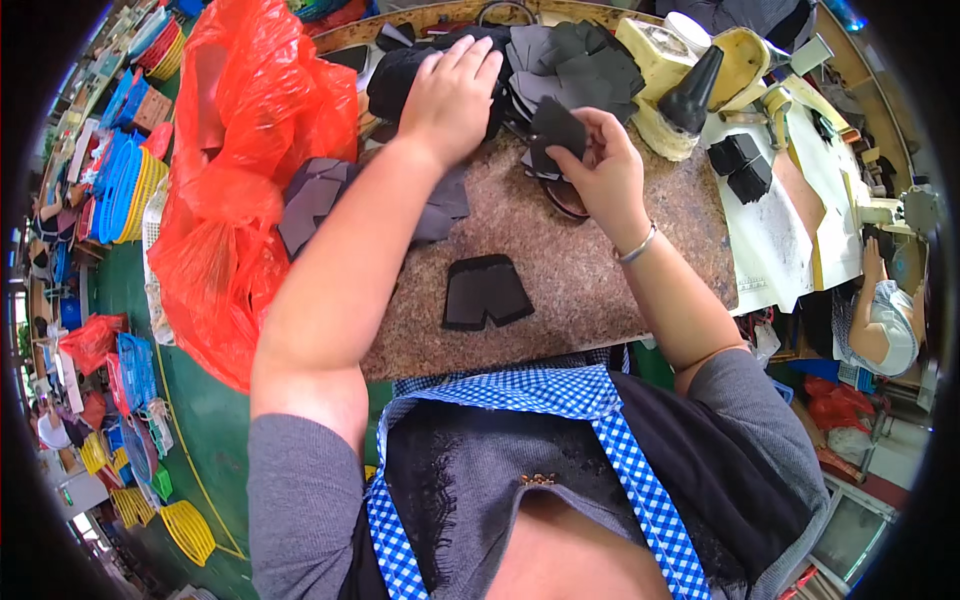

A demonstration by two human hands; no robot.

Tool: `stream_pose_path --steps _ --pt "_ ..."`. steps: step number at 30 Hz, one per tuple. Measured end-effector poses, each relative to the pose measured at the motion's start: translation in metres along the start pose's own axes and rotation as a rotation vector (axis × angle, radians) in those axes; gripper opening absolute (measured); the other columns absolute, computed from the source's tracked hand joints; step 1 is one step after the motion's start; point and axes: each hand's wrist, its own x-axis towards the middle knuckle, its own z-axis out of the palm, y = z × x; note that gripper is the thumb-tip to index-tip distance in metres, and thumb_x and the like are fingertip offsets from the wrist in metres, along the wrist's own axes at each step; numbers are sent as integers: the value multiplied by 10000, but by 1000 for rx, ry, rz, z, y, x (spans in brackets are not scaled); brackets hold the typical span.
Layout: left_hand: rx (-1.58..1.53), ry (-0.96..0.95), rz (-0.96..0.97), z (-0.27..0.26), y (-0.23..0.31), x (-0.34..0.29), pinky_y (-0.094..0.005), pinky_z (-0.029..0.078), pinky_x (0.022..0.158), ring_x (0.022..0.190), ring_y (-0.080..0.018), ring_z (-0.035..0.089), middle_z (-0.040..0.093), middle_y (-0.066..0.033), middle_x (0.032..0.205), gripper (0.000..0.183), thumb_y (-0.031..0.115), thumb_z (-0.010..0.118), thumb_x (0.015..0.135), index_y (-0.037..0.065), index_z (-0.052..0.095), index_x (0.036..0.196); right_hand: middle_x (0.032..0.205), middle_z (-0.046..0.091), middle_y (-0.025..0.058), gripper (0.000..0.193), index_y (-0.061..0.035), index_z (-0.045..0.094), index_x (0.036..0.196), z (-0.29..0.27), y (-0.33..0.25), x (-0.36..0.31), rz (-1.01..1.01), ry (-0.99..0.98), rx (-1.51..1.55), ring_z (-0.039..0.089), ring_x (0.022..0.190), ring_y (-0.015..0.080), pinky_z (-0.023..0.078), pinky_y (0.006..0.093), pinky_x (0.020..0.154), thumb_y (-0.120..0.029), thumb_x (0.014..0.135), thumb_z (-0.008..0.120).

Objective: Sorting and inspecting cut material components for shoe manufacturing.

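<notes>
My left hand (452, 108) lies with its fingers stretched out on a pile of black, fabric-like pieces (395, 92) at the back of the work surface. Between thumb and fingers, my right hand (610, 172) pinches a dark grey cut sheet piece (556, 124). Just behind it is a heap of loose grey cut pieces (575, 62). A black-edged grey piece with a notch (487, 293) rests flat on the brown speckled board (600, 290) nearer to me. More grey pieces (312, 205) lie partly hidden beneath my left forearm.
A large red plastic bag (240, 130) bulges at the board's left. Back right stand a crusted, pale yellow container (655, 55) and a black cone (692, 92). Black stacked pieces (740, 167) lie on white paper (765, 250). Another person's arm (870, 325) shows far right.
</notes>
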Motion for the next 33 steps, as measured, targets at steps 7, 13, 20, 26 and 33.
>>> stream_pose_path --steps 7,13,20,26,33 --pt "3 2 154 -6 -28 27 -418 452 920 1060 -257 578 603 -73 1034 223 177 640 797 88 628 1002 873 650 -12 189 -30 661 1094 -23 21 9 402 187 529 563 707 40 446 180 576 -73 911 673" --pt "-108 -47 146 -14 -24 13 -439 513 814 967 -331 619 652 -138 966 102 138 557 786 42 593 785 827 637 -14 214 -24 622 1079 -16 -8 18 421 136 425 563 695 36 427 181 543 -113 900 696" --pt "-1199 121 -623 -61 -34 4 -364 500 749 810 -232 629 651 -132 856 151 139 578 865 -8 600 893 813 629 -51 118 -38 686 985 -20 0 9 443 11 603 473 605 19 386 163 540 -139 925 666" --pt "-1239 57 -720 -89 109 -133 -286 412 943 1049 -155 514 513 -91 1120 467 -46 629 816 21 458 1246 832 653 -20 161 -16 683 1030 -41 8 -12 462 -36 664 518 618 27 403 179 531 -142 933 665" --pt "-538 193 -546 -100 114 -161 -403 437 944 1106 -322 544 535 -196 1232 532 133 799 753 12 511 1183 829 672 -2 285 40 661 1068 -27 -31 -48 424 -397 290 566 676 46 476 193 611 -154 873 739"
